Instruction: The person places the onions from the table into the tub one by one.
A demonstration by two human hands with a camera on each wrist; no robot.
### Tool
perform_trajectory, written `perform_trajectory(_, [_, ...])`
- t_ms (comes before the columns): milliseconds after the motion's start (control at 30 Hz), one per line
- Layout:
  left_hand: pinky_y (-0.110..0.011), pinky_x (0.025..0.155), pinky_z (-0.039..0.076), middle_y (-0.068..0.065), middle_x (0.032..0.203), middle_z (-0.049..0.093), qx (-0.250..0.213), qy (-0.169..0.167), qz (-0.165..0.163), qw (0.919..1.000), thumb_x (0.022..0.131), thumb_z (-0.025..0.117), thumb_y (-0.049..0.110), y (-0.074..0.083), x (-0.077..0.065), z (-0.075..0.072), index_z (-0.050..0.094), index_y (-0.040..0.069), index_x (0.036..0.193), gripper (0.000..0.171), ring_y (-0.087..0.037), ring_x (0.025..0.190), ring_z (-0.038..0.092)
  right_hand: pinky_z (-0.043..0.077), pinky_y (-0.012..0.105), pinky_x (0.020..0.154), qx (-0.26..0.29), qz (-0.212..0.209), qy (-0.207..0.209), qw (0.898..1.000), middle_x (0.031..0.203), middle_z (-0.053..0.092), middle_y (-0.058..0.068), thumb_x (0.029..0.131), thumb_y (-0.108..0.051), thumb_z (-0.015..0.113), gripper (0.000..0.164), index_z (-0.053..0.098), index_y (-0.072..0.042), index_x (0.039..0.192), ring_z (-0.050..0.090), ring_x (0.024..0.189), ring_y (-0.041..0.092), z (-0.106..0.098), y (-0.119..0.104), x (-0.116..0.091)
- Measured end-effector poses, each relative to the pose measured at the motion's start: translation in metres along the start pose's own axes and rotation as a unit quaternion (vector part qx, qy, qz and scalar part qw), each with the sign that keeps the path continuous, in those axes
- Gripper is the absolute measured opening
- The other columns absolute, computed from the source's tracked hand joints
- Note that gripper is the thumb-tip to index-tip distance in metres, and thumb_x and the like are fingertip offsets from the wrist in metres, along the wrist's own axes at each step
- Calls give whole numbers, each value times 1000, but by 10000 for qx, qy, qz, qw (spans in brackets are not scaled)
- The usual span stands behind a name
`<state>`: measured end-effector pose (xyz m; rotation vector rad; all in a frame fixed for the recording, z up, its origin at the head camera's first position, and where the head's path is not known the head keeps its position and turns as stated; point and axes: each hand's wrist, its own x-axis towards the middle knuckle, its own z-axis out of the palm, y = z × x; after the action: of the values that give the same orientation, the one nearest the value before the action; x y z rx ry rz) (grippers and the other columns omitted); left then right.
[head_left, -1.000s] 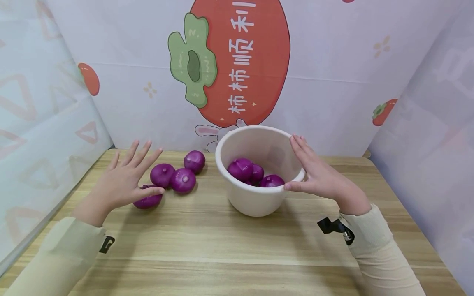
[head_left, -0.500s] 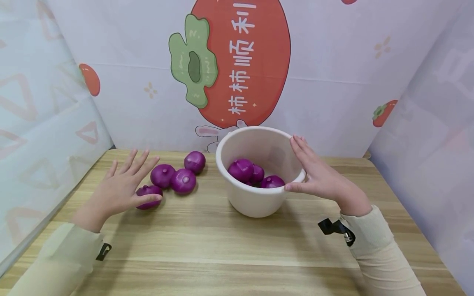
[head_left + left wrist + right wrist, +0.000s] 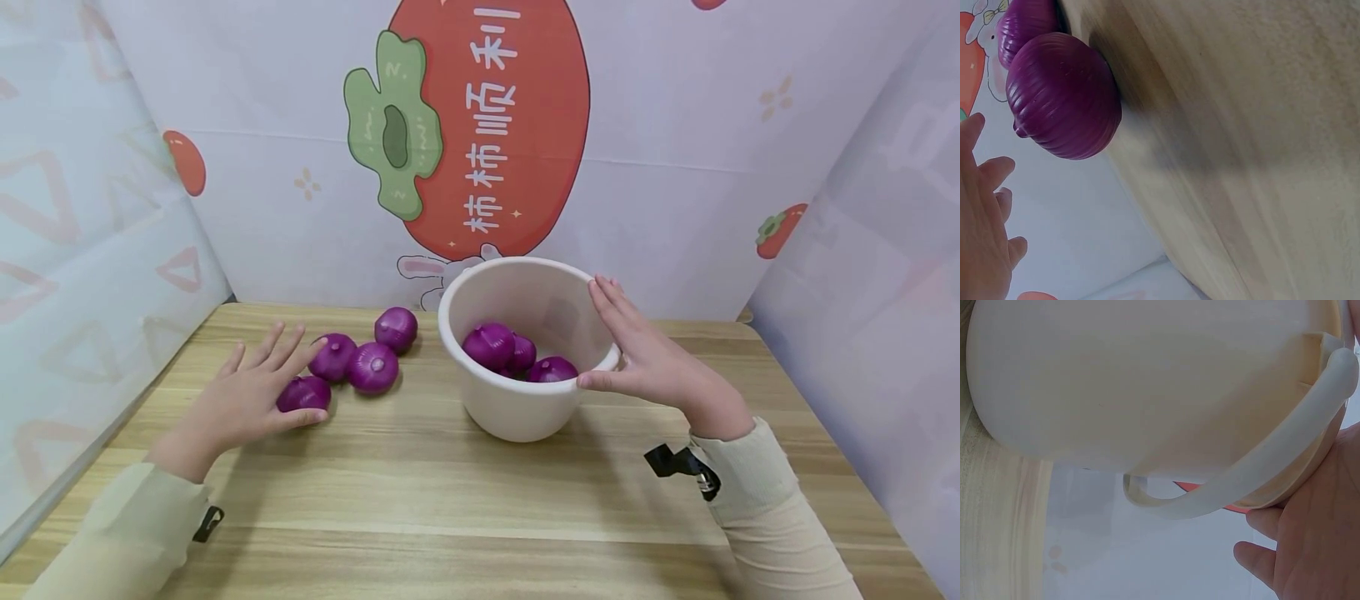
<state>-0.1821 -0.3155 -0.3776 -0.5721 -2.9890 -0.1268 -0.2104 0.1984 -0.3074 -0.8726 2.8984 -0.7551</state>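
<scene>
My left hand (image 3: 240,404) hovers with spread fingers over the nearest purple onion (image 3: 306,392), partly covering it in the head view. In the left wrist view that hand (image 3: 982,231) shows its fingers apart from an onion (image 3: 1063,97). Other onions (image 3: 373,367) lie just beyond on the wooden table. My right hand (image 3: 656,354) rests on the right rim of a white bucket (image 3: 517,412), thumb at the near side and fingers extended toward the back. Inside the bucket are several onions (image 3: 489,345). Its white handle (image 3: 1266,453) hangs down the outside in the right wrist view.
The wooden table (image 3: 420,492) ends at a printed white backdrop (image 3: 660,208) just behind the bucket. Side panels (image 3: 90,275) stand along the left and right. A black strap piece (image 3: 678,462) sticks out from the right sleeve.
The left hand has lowered slightly toward the nearest onion and the table, fingers still spread. The right hand and bucket have stayed in place.
</scene>
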Motion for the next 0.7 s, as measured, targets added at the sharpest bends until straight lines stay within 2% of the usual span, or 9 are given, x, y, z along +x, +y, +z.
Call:
perform_trajectory(267, [-75, 115, 8, -21, 164, 22, -131, -155, -88, 9998, 84, 61, 71, -1, -3, 7, 23, 28, 159, 95, -41, 154, 5, 17, 69, 118, -20, 6, -8, 10000, 169, -10, 2, 81, -49, 78, 119, -2, -14, 160, -10, 155, 33, 1, 0, 1])
perform_trajectory(533, [-76, 110, 21, -19, 159, 35, -13, -111, -80, 9999, 83, 61, 72, -1, -6, 10, 30, 25, 157, 92, -45, 150, 19, 18, 69, 117, -27, 49, -22, 10000, 168, -11, 1, 81, -51, 77, 118, -3, -16, 160, -11, 156, 30, 1, 0, -1])
perform_trajectory(700, [-76, 109, 24, -19, 157, 38, -33, -128, -108, 9999, 84, 60, 71, -1, -7, 10, 39, 21, 152, 87, -46, 148, 24, 18, 70, 116, -33, 67, -28, 10000, 168, -11, 0, 82, -51, 76, 117, -4, -17, 160, -11, 156, 31, 0, -1, -2])
